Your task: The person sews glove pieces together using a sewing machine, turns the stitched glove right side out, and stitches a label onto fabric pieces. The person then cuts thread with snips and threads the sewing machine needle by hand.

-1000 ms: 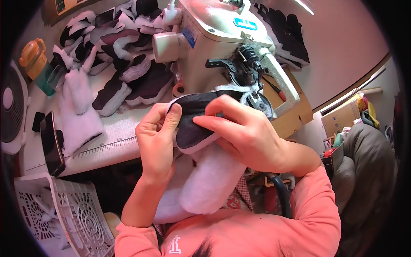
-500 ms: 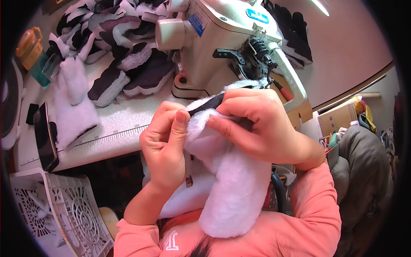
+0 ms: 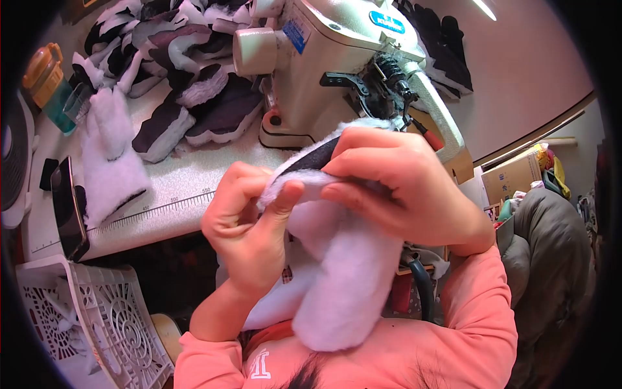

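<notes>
As both hands work in front of the sewing machine, the fluffy white piece hangs between them and the person's chest, just off the near edge of the worktop. Look at its line: the long axis runs down the view with a slight lean to the left, the rounded, closed-looking end pointing down at the pink top. Up at the other end, the rim slants from lower left to upper right, a strip of black lining showing between two white furry edges. And the left hand has its grip closed on the rim's lower-left end, thumb on the near side; the right hand pinches the upper-right stretch, its grip closed too, thumb beneath the bent fingers. Right behind that hand stand the machine's dark metal parts, with a red-handled tool close by. Out to the left now, a printed ruler scale runs along the worktop's edge towards a phone, with another white furry piece beside it. Beyond lie heaped black-and-white pieces and an orange-topped bottle; down below, there's a white plastic crate.
</notes>
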`<state>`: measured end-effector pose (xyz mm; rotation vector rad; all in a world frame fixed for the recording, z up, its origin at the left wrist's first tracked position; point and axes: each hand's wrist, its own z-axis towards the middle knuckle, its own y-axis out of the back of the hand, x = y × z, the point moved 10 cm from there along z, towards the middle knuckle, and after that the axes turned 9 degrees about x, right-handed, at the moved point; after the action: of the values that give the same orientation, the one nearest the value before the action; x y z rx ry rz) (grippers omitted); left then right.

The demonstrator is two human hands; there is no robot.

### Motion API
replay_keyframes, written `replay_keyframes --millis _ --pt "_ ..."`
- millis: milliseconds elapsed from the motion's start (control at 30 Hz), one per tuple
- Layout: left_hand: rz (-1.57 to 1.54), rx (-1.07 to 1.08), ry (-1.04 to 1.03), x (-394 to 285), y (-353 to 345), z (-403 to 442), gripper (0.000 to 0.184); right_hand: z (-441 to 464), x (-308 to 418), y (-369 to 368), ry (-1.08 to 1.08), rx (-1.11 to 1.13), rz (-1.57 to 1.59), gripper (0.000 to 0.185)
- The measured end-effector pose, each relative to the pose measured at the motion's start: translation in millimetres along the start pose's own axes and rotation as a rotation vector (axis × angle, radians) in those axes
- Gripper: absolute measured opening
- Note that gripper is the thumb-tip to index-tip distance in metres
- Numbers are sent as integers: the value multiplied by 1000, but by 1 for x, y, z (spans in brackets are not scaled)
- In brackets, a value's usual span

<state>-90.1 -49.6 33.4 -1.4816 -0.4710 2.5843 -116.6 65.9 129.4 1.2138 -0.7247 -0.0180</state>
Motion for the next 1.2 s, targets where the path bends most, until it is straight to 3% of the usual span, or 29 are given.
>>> replay_keyframes --millis 233,400,500,567,600,667,700,800,867,1067,1200 --pt "254 -61 -190 -27 -1 -11 15 4 -3 20 -44 -104 -6 28" --pt "412 -15 -252 -39 0 -9 13 8 -4 19 -8 -140 -117 24" --pt "622 76 -318 -50 -6 -3 10 10 8 17 165 -150 -204 18" --pt "200 43 214 -10 9 7 15 11 8 16 184 -159 -202 18" --pt "204 47 218 -17 7 12 15 11 10 15 207 -162 -202 18" --pt "-12 69 187 -28 -5 22 45 11 7 12 218 -175 -201 18" --pt "-10 71 187 -28 -10 23 45 11 7 12 229 -183 -205 18" --pt "601 396 -70 -44 -49 25 54 10 10 13 260 -213 -189 18" --pt "840 421 -110 -41 -59 23 45 8 9 10 254 -188 -239 18" --pt "835 423 -151 -33 -56 30 19 -12 14 51 152 -284 -395 16" --pt "699 432 -58 -28 -50 34 14 -12 3 45 103 -150 -428 17"
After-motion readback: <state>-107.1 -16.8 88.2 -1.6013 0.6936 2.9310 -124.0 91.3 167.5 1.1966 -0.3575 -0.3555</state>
